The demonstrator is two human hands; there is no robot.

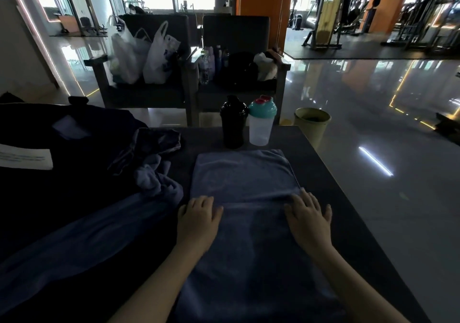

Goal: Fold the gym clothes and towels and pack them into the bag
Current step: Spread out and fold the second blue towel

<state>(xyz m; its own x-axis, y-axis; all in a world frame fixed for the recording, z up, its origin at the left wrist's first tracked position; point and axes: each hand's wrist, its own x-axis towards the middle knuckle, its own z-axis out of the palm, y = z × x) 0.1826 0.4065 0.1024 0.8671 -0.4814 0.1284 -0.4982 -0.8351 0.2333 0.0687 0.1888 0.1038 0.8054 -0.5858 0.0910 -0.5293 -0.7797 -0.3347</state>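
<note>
Now, left hand (pixel 199 219): we see it palm down on the towel's left side, lower centre of the frame, fingers loosely spread and nearly flat, pressing the cloth and gripping nothing.
Right hand (pixel 310 217): palm down on the towel's right side, fingers straight and fanned, pressing a crease; it grips nothing either.
Towel (pixel 242 181): blue-grey, spread flat in the centre, running from the bottom edge up to just short of the two shakers; we note a fold ridge across it between the hands.
Dark bag (pixel 74 113): left of the frame, on the table and well apart from the towel; in this dim light we cannot tell whether it is open.
Crumpled clothes (pixel 154 153): heaped between bag and towel, unfolded.
Second cloth (pixel 87 235): blue-grey, draped across the lower left, just beside the left hand.
Table (pixel 323 173): dark top, carrying everything above.
Black shaker (pixel 234 123): upright at the far edge, touching or just beside the clear shaker (pixel 261 126), which has a teal lid.
Bin (pixel 312 123): on the floor beyond the table's far right corner.
Chairs (pixel 236 34): upper centre; plastic bags (pixel 149 54) sit on the left one.
</note>
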